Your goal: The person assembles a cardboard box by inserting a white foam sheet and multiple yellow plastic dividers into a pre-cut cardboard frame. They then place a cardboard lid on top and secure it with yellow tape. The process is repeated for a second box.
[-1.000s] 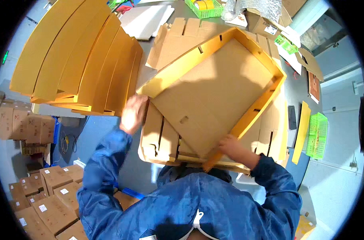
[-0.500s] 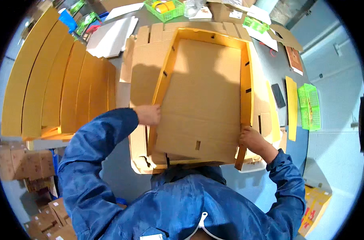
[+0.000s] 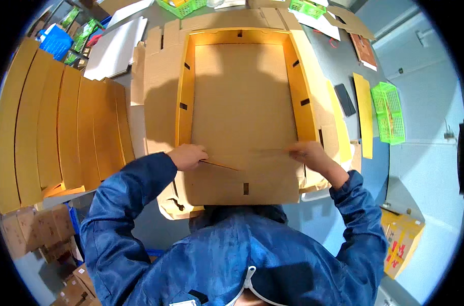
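Observation:
In front of me lies a part-folded cardboard tray (image 3: 239, 102), yellow on its wall edges and brown inside, with three walls standing and small dark slots in them. Its near end panel (image 3: 273, 189) lies flat toward me. My left hand (image 3: 188, 156) is closed on the near end of the left wall, whose narrow flap (image 3: 222, 165) points inward and shows edge-on. Across from it, my right hand (image 3: 313, 155) pinches the right wall's flap (image 3: 267, 151), also turned inward and blurred.
Beneath the tray are flat cardboard sheets (image 3: 158, 120). Several folded yellow trays (image 3: 69, 127) stand in a row at left. A phone (image 3: 344, 100), a yellow strip (image 3: 363, 115) and a green basket (image 3: 388, 113) lie at right. White boards (image 3: 117, 48) sit far left.
Both hands have bent the side walls' end flaps inward across the tray. The tray has turned straighter toward me, and the view has shifted slightly.

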Demonstrator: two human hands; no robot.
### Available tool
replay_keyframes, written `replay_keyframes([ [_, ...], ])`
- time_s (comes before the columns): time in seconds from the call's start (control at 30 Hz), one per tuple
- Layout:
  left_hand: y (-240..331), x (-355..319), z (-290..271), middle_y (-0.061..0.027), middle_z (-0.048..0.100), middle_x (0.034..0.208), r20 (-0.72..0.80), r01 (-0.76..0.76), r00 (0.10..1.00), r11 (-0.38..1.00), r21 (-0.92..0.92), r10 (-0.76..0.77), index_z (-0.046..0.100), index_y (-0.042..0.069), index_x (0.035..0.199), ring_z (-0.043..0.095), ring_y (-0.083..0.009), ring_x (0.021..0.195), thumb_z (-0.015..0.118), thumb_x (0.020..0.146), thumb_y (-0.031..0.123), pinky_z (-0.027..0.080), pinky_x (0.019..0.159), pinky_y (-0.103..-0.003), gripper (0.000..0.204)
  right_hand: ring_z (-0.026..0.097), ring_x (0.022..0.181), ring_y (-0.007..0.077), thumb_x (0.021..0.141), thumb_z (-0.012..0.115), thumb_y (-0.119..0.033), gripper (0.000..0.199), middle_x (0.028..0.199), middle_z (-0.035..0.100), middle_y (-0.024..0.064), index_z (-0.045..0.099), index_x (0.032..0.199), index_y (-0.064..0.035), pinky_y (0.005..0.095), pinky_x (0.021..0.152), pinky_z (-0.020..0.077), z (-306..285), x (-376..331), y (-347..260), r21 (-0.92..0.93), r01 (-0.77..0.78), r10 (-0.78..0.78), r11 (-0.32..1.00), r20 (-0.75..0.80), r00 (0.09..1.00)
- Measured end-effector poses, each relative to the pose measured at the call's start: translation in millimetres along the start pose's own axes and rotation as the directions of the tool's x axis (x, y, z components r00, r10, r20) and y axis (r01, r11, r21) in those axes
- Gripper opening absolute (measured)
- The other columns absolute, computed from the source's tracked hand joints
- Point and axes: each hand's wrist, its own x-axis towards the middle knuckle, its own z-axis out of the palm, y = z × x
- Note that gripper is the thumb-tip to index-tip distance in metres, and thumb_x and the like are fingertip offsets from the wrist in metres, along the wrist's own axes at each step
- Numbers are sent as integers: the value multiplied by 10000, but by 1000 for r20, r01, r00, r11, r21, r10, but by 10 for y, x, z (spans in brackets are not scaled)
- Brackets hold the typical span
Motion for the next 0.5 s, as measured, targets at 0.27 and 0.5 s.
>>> replay_keyframes([
  [0.27,558,341,5,-96,619,817,-306,312,899,948,-61,-315,600,90,832,615,-311,772,608,823,251,503,660,-416,161,612,682,328,868,536,-194,117,742,609,120,557,939,-104,430,577,487,514,412,-137,-301,101,-122,948,-52,991],
  [0.5,466,197,-5,-121,620,786,-546,261,746,922,-286,-381,613,68,825,608,-328,745,627,829,295,487,657,-414,228,608,680,323,878,557,-251,158,733,604,112,555,894,-94,434,578,488,492,456,-185,-260,144,-173,955,-93,980],
])
